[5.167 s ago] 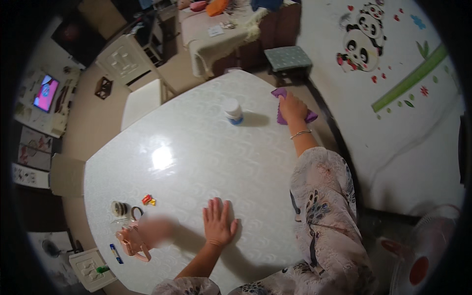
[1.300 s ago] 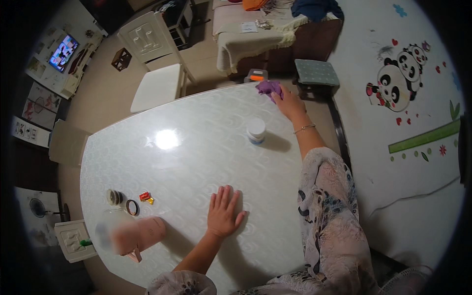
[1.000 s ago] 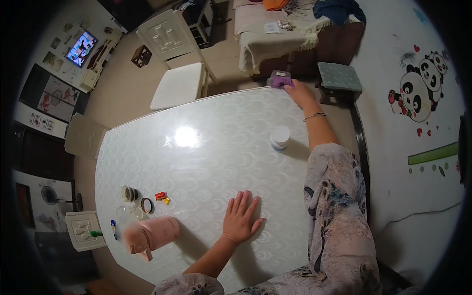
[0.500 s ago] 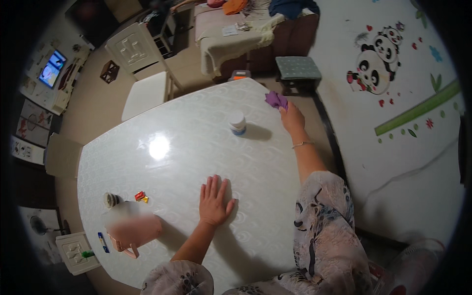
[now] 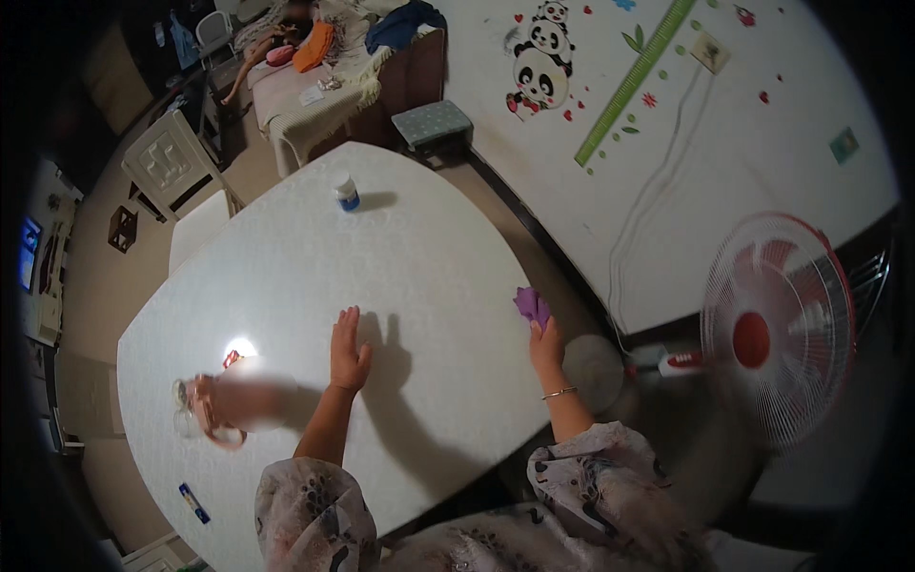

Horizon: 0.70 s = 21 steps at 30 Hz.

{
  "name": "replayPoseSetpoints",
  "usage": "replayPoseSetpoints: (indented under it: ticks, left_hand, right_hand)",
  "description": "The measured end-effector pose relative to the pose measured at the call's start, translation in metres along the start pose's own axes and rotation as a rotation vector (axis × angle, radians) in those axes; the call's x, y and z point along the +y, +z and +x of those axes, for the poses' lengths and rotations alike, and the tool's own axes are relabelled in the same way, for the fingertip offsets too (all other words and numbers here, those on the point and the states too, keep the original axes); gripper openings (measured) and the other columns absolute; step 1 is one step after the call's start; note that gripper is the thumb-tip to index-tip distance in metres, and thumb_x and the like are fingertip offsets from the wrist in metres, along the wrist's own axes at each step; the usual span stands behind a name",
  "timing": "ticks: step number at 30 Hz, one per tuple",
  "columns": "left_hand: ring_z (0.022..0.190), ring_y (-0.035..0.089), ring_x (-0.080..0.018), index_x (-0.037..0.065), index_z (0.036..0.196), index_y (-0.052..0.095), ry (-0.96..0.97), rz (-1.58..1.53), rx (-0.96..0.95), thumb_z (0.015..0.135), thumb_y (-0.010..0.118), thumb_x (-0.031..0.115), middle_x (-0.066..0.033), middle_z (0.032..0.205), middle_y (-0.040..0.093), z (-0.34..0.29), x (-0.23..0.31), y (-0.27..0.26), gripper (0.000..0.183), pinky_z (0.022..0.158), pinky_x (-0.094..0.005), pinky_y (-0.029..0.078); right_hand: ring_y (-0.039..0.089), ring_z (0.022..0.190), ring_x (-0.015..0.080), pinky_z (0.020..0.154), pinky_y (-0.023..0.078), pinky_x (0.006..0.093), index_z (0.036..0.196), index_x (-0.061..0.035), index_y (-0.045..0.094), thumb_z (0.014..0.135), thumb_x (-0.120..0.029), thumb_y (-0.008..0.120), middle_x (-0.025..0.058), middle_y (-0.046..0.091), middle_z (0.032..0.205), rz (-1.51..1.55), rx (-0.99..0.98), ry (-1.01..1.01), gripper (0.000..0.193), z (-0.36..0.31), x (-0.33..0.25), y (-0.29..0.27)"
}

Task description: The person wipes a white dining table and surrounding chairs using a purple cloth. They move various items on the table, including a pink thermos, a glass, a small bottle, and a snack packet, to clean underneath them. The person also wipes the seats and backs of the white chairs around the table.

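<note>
My right hand [image 5: 547, 345] is closed round a bunched purple cloth [image 5: 532, 303] at the right edge of the white patterned table [image 5: 448, 286]. Most of the cloth sticks out beyond the fingers. Over the left middle of the tabletop, my left hand [image 5: 350, 355] holds nothing, its fingers stretched out and its shadow falling to the right. A small white bottle with a blue lower part [image 5: 346, 194] stands upright near the far end. Left of my left hand is a pink pitcher [image 5: 221, 412], partly blurred, with small red wrapped pieces [image 5: 232, 359] just beyond it.
A red and white fan [image 5: 762, 334] stands right of the table, near the wall. A slim blue packet [image 5: 193, 503] lies at the table's near left. Beyond the far edge are a padded stool [image 5: 431, 126] and a white chair [image 5: 173, 157]. Someone is on the sofa.
The view has swung to the right, bringing the fan in. My right hand has come nearer along the table's right edge with the cloth. My left hand appears lifted from the tabletop.
</note>
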<state>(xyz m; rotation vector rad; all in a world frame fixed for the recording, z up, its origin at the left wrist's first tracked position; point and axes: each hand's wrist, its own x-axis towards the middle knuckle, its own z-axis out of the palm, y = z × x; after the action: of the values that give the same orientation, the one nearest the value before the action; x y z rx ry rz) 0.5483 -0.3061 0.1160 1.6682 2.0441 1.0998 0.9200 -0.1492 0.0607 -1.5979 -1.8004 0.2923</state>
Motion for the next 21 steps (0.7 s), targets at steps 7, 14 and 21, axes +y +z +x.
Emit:
replayPoseSetpoints:
  ticks: [7, 14, 21]
  left_hand:
    - [0.138, 0.027, -0.0402, 0.008, 0.145, 0.033, 0.077, 0.139, -0.286, 0.077, 0.059, 0.006, -0.0210, 0.146, 0.035, -0.143, 0.067, -0.003, 0.072, 0.113, -0.0514, 0.021]
    - [0.137, 0.029, -0.0399, 0.007, 0.144, 0.033, 0.116, 0.162, -0.256, 0.079, 0.064, 0.009, -0.0207, 0.145, 0.035, -0.191, 0.080, -0.001, 0.072, 0.113, -0.0511, 0.023]
    - [0.136, 0.030, -0.0397, 0.006, 0.143, 0.035, 0.008, 0.189, -0.110, 0.086, 0.060, 0.013, -0.0216, 0.144, 0.038, -0.204, 0.071, -0.017, 0.063, 0.112, -0.0492, 0.025]
  right_hand:
    - [0.052, 0.111, 0.0449, 0.095, 0.042, 0.0468, 0.126, 0.0066, 0.047, 0.092, -0.028, 0.057, 0.0300, 0.055, 0.120, -0.057, -0.245, 0.451, 0.049, -0.139, -0.028, -0.099]
    - [0.058, 0.107, 0.0370, 0.093, 0.045, 0.0437, 0.117, 0.0022, 0.058, 0.095, -0.030, 0.052, 0.0210, 0.061, 0.117, 0.471, -0.445, 0.661, 0.040, -0.220, -0.025, -0.138]
    - [0.048, 0.125, 0.0278, 0.110, 0.034, 0.0421, 0.134, -0.0060, 0.048, 0.099, -0.041, 0.037, 0.0102, 0.053, 0.134, 1.833, -0.663, 0.992, 0.051, -0.168, -0.017, -0.210]
